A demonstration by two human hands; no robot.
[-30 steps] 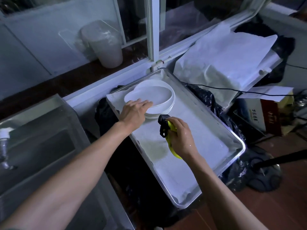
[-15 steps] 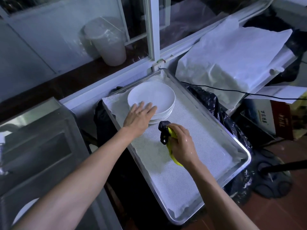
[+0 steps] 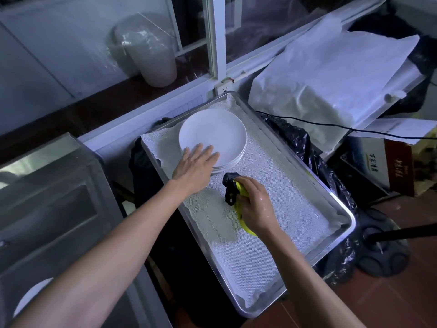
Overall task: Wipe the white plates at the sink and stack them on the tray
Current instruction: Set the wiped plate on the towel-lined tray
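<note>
Left hand (image 3: 196, 170) flat on stacked white plates (image 3: 212, 136), right hand (image 3: 256, 205) around yellow cloth (image 3: 241, 192)

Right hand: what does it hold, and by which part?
The right hand grips a bunched yellow and black cloth around its middle; both ends stick out of the fist.

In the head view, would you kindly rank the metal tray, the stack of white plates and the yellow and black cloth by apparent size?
1. metal tray, largest by far.
2. stack of white plates.
3. yellow and black cloth, smallest, though the right hand hides part of it.
</note>
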